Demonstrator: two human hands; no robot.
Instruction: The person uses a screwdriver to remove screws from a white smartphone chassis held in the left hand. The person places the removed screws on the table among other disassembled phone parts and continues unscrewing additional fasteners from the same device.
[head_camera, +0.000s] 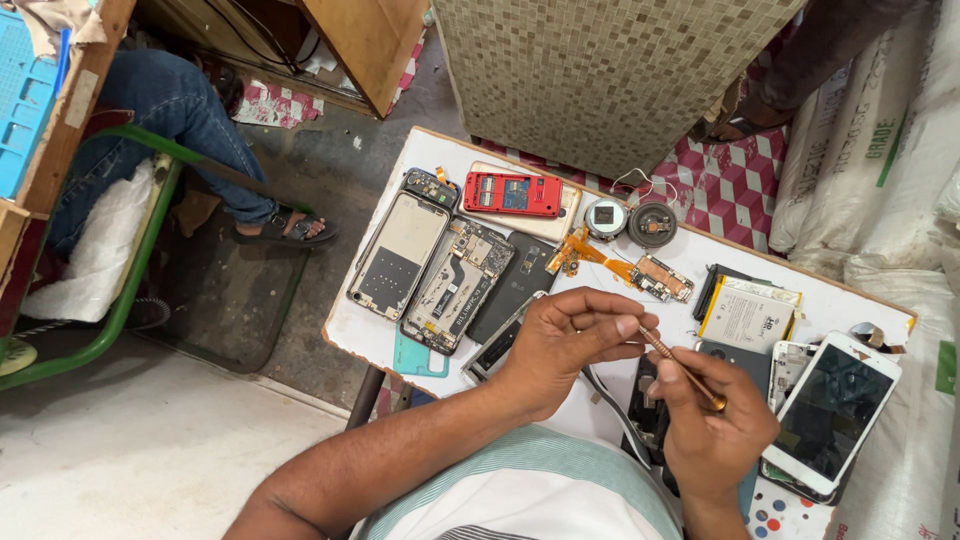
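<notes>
1. White phone (835, 413): lies at the right edge of the bench (370, 335), dark rectangular screen facing up.
2. Battery (748, 315): flat, rectangular, cream label, just left of the white phone.
3. White sacks (880, 150): stacked right of the bench, green and black print.

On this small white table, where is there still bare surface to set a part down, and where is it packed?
Bare patches: the strip of white table between the round black part and the cream battery, and the near-left edge below the grey phone frame. Packed: the left cluster of opened phones, and the right side around both hands and the white-framed phone.
</notes>
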